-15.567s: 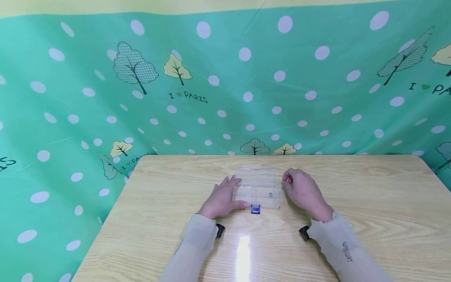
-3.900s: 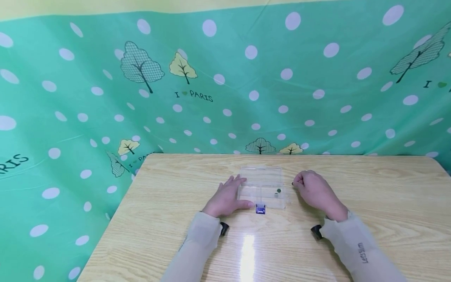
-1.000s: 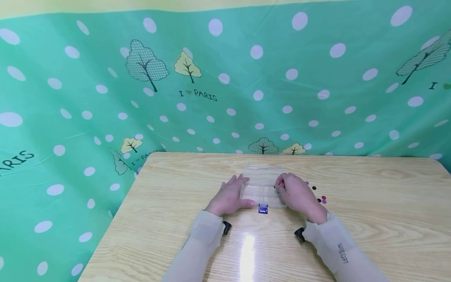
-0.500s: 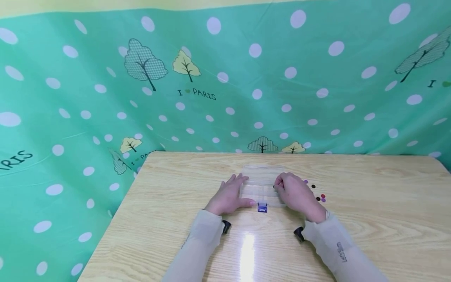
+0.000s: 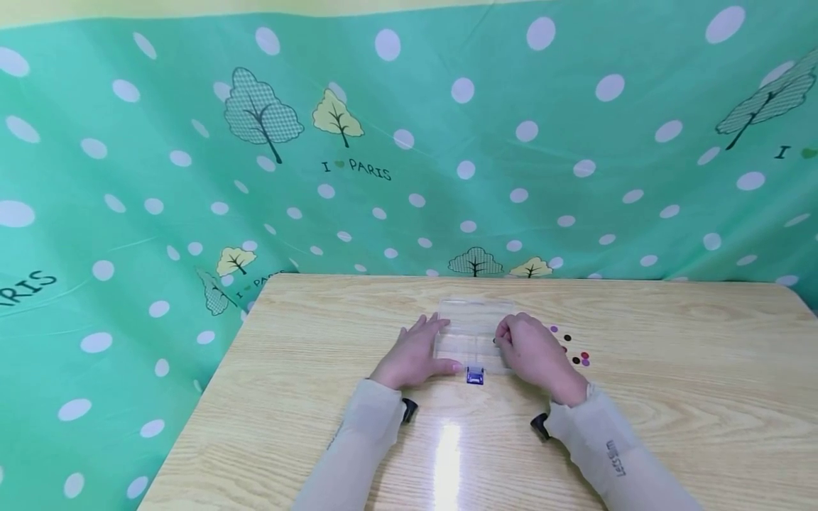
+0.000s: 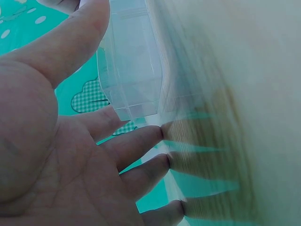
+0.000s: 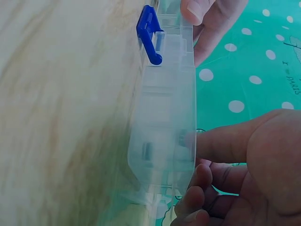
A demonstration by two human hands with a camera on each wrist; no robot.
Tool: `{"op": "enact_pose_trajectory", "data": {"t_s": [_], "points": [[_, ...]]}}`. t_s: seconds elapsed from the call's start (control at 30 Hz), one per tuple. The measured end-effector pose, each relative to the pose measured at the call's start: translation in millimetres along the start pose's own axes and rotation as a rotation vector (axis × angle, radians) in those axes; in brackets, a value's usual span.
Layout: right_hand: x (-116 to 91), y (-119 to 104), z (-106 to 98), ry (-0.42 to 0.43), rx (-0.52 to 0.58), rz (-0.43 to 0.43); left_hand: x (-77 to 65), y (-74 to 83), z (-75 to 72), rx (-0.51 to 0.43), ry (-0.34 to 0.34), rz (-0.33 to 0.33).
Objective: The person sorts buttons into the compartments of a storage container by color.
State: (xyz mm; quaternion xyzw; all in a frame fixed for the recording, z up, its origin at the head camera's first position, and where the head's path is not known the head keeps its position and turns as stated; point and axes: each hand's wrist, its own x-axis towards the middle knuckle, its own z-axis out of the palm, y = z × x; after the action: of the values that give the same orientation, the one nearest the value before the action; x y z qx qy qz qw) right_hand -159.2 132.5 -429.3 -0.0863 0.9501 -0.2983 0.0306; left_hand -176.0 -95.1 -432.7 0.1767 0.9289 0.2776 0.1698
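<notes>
A clear plastic compartment box (image 5: 476, 306) lies with its lid opened back; its blue latch (image 5: 475, 375) points to the front. My left hand (image 5: 412, 358) steadies the box's left side, fingers spread, thumb at the front edge. In the left wrist view, fingertips (image 6: 153, 134) rest on the table beside the box wall (image 6: 136, 61). My right hand (image 5: 533, 355) is over the right compartment, thumb and fingers pinching a small dark disc (image 5: 495, 341). Through the box wall in the right wrist view, the disc (image 7: 182, 137) shows blurred at the thumb tip.
Several small discs lie loose on the wooden table (image 5: 671, 397) right of my right hand: a purple disc (image 5: 554, 328), a black disc (image 5: 567, 338) and a red disc (image 5: 584, 355) among them. A green dotted cloth (image 5: 409, 163) hangs behind the table.
Since 3.9 s ago my right hand has moved left from beside the box to over its right compartment with a dark disc, uncovering the loose discs. My left hand has stayed at the box.
</notes>
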Motion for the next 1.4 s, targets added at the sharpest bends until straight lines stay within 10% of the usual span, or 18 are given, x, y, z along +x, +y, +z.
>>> {"op": "enact_pose_trajectory", "data": {"t_s": [1.4], "points": [[-7,15,-18,0.017,0.027,0.001,0.7,-1.0,0.9,0.0,-0.015,0.003]]}}
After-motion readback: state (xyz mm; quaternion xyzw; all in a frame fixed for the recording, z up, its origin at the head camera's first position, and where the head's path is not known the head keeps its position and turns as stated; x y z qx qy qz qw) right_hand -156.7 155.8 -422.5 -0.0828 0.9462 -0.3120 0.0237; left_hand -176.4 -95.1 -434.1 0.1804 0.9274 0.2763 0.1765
